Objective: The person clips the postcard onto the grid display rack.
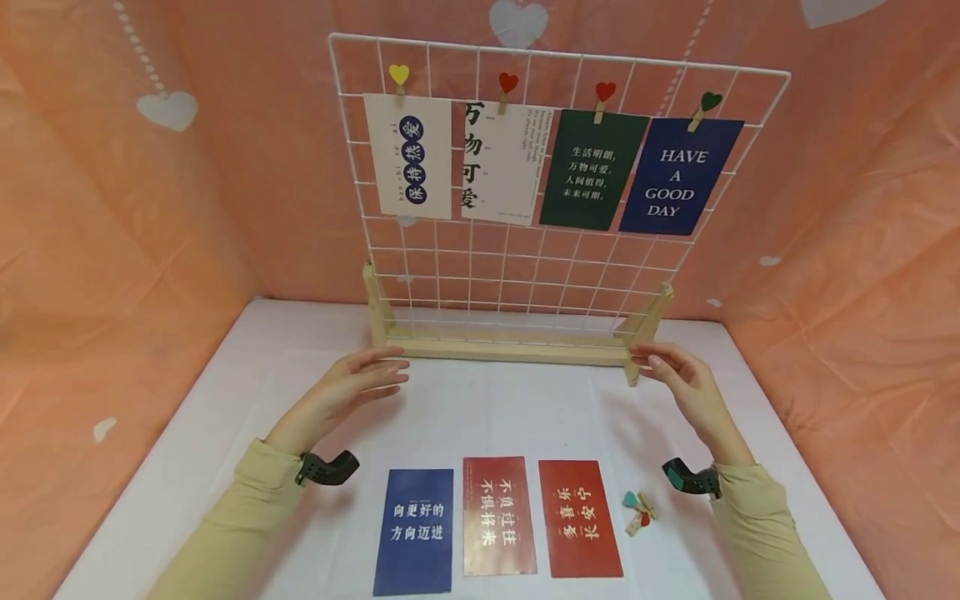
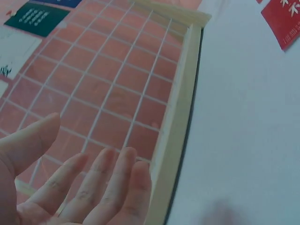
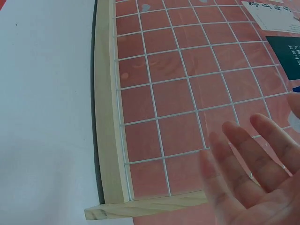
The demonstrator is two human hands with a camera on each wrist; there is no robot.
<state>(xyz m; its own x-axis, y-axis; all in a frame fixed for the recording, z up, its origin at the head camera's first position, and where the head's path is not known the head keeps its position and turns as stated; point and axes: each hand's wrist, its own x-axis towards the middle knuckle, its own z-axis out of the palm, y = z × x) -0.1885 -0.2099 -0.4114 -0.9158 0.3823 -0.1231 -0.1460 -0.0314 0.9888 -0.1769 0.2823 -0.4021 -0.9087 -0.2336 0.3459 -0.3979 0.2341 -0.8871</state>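
A white wire grid panel (image 1: 525, 250) stands upright in a wooden base (image 1: 510, 346) at the back of the white table (image 1: 465, 408). Several cards hang on it from heart clips, among them a blue "HAVE A GOOD DAY" card (image 1: 678, 177). My left hand (image 1: 358, 385) hovers open beside the base's left end, fingers straight, holding nothing. My right hand (image 1: 678, 372) is open at the base's right foot (image 1: 645, 333), fingertips near or touching it. The wrist views show flat open palms, the left hand (image 2: 79, 183) and the right hand (image 3: 253, 173), before the wire grid (image 3: 187, 93) and wooden rail (image 2: 176, 126).
Near the front edge lie a blue card (image 1: 415, 531) and two red cards (image 1: 498, 515) (image 1: 579, 518). Small heart clips (image 1: 639, 511) lie right of them. Pink cloth walls (image 1: 112, 208) enclose the table on three sides.
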